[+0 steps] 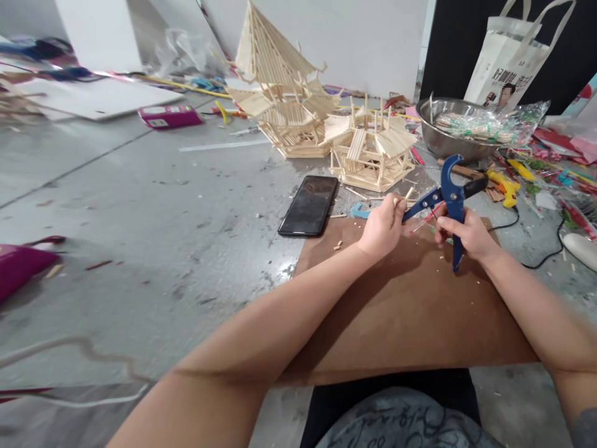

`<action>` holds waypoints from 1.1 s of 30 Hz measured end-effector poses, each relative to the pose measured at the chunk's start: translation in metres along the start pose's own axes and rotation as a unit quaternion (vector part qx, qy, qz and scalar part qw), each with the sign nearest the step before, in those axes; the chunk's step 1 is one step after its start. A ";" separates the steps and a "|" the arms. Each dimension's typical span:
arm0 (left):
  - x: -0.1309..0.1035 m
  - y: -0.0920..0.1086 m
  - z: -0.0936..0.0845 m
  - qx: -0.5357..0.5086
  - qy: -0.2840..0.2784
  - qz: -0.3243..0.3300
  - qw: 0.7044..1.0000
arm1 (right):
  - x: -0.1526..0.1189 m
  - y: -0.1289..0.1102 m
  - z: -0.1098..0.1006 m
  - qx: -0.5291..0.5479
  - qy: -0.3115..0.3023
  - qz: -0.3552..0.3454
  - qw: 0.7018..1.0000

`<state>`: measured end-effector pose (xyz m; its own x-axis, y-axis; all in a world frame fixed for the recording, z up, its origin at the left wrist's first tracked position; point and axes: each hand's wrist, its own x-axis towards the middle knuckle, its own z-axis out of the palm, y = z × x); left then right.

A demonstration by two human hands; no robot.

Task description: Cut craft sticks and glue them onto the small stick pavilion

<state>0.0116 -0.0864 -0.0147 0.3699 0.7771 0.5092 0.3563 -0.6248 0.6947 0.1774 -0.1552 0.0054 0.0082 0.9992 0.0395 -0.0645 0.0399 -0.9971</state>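
My right hand [471, 236] is closed around a blue pipe cutter [453, 193], its curved jaw up and a handle end pointing down. The cutter's other blue arm reaches left to my left hand [383, 227]; I cannot tell whether that hand grips it. My left hand is closed, with the tip of a pale wooden stick [409, 193] poking out above the fingers. Both hands are over the far part of a brown board [410, 311]. Just beyond them stands a low stick-built pavilion [373, 152], beside a taller stick tower [284, 93] with a pointed roof.
A black phone [310, 206] lies left of my hands. A metal bowl [452, 146] with bagged sticks, a yellow glue gun [506, 186] with its cord, and a white tote bag [506, 62] are at right. Purple packages [170, 116] lie on the grey surface at left.
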 end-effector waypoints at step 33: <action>0.001 -0.004 -0.004 0.065 0.031 0.177 0.982 | -0.007 0.001 0.006 -0.629 0.109 -0.140 0.757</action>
<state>0.0072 -0.0826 -0.0144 0.4386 0.5107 0.7395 0.3237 -0.8574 0.4001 0.1718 -0.1626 0.0042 0.0198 0.9222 0.3862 0.9700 0.0758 -0.2309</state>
